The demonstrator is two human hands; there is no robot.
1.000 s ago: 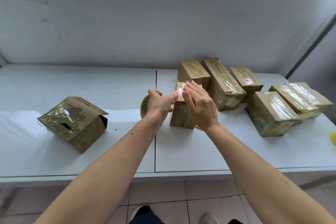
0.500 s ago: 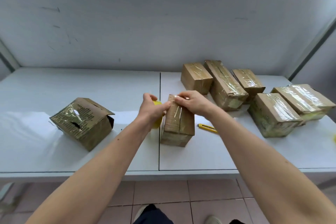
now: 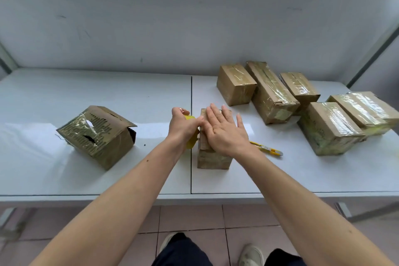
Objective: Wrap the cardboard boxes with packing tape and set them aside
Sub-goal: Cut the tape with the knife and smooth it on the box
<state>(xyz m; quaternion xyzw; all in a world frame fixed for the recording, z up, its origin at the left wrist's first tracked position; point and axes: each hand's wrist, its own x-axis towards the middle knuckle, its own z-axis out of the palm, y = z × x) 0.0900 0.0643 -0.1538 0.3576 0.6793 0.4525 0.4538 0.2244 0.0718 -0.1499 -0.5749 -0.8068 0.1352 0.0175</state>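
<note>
A small cardboard box lies on the white table at the middle seam. My right hand presses flat on its top, fingers straight and spread. My left hand grips a yellow roll of packing tape right against the box's left side. Most of the roll is hidden behind that hand.
Several taped boxes sit at the back right, up to the table's right end. A torn, tilted box lies at the left. A yellow utility knife lies just right of my right wrist. The table's front edge runs close below the box.
The box has gone from standing on end to lying flat. My right hand went from pinching the tape at the box's top to pressing flat on it. My left hand still holds the roll.
</note>
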